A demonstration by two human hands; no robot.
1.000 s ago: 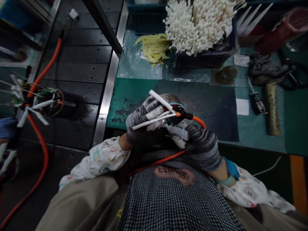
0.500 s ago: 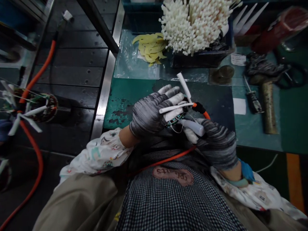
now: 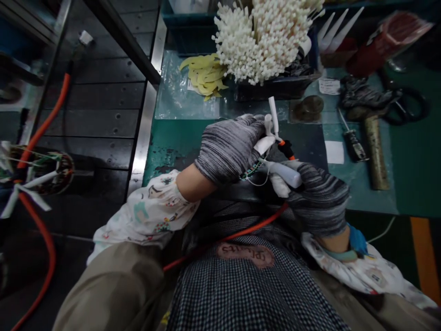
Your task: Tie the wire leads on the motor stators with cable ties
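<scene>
A motor stator [image 3: 254, 169] with green windings and thin white cord is partly hidden between my hands. White sleeves [image 3: 273, 117] and an orange cable [image 3: 255, 225] with a black-wrapped part come from it. My left hand [image 3: 232, 149], in a grey striped glove with white fingertips, curls over the stator's top, its fingers closed round the base of the white sleeves. In my right hand [image 3: 320, 197], gloved alike, is a translucent white-handled tool [image 3: 285, 174]. Its tip cannot be made out. A loop of the white cord hangs below the stator's edge.
Behind stand a bin of white-tipped ties [image 3: 262, 41] and yellow strips [image 3: 203, 76]. To the right lie a screwdriver [image 3: 356, 146], a hammer [image 3: 376, 154] and scissors [image 3: 406, 108]. Another stator [image 3: 57, 170] with orange cable rests on the roller line at left.
My left hand has gone from flat, stretched fingers to curled ones round the sleeves. The sleeve that pointed left is now gathered upward or hidden. My right hand keeps hold of the tool.
</scene>
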